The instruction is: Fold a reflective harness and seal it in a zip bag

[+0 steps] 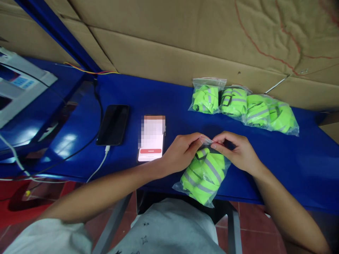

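Observation:
A clear plastic zip bag [203,176] holds a folded neon-yellow strap with grey reflective stripes and a dark buckle. It lies at the table's front edge, its lower end reaching over the edge. My left hand [182,151] pinches the bag's top edge from the left. From the right, my right hand [235,150] pinches the same edge between thumb and fingers. The two hands are close together along the bag's opening; I cannot tell whether the seal is closed.
Several similar filled bags [233,102] stand in a row at the back right of the blue table [172,95]. A lit phone [150,137] and a dark phone [113,125] with a white cable lie on the left. Cardboard [159,53] lines the back. Loose cables cross the far left.

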`<act>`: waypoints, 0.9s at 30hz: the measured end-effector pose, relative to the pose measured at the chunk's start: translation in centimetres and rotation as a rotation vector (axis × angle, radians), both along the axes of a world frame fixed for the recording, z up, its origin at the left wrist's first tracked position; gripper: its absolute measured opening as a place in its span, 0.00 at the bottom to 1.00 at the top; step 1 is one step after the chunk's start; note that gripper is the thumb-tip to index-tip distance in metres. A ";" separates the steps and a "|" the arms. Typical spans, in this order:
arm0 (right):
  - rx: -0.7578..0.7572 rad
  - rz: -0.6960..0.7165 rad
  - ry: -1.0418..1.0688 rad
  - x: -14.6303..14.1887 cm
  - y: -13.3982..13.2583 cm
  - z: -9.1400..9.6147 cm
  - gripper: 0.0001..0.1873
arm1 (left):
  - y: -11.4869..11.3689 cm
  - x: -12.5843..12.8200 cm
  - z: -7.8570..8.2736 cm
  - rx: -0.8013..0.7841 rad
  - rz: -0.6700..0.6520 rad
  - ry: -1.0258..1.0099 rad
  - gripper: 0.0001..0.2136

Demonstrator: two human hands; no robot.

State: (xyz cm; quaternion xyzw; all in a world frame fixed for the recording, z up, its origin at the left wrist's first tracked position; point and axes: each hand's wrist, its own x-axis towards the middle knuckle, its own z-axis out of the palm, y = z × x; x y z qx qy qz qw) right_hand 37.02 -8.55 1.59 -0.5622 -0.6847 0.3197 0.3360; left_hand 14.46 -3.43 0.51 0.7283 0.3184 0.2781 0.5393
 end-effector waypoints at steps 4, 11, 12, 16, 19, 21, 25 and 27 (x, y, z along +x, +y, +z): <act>-0.012 0.002 0.014 -0.2 -0.1 0.2 0.09 | -0.2 -0.1 0.0 0.030 0.010 0.004 0.16; 0.006 -0.020 0.033 -0.6 -0.2 0.4 0.10 | -0.5 0.2 -0.2 0.007 0.011 -0.063 0.14; -0.008 -0.022 0.042 -0.4 -0.1 0.4 0.10 | -0.5 0.2 -0.2 0.001 0.017 -0.067 0.14; -0.114 0.000 0.055 1.0 0.1 0.9 0.13 | -0.2 0.2 -0.3 -0.050 0.105 -0.071 0.14; -0.182 0.001 0.033 2.2 0.2 1.2 0.14 | 0.1 0.1 -0.2 -0.136 0.180 -0.105 0.13; -0.192 -0.013 0.037 2.5 0.2 1.2 0.15 | 0.2 0.1 0.0 -0.172 0.195 -0.125 0.13; -0.155 -0.030 0.036 2.3 0.2 0.8 0.16 | 0.2 0.2 0.2 -0.168 0.220 -0.119 0.14; -0.129 -0.029 0.019 2.0 0.2 0.7 0.15 | 0.2 0.3 0.2 -0.163 0.230 -0.122 0.14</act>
